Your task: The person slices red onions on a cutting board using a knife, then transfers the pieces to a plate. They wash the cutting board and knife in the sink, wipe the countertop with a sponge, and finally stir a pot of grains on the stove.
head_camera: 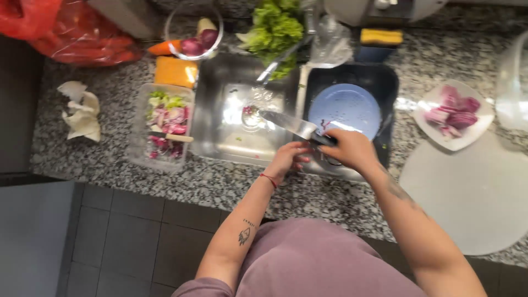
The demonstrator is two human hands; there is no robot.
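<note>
Right hand (352,149) is gripping the chef's knife (291,125) handle tight over the sink (220,137); left hand (289,158) grip is half curled, fingers touching the blade; blue plate (345,110) is sitting just behind.

A large chef's knife (289,125) with a broad shiny steel blade and dark handle lies nearly level above the sink (220,110), tip pointing toward its drain.

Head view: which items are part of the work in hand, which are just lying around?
In hand:
- knife, handle in right hand
- left hand at the blade base
- sink
- blue plate

Lying about:
- chopped-vegetable tray
- plate of red onion
- lettuce
- white cutting board
- sponge
</note>
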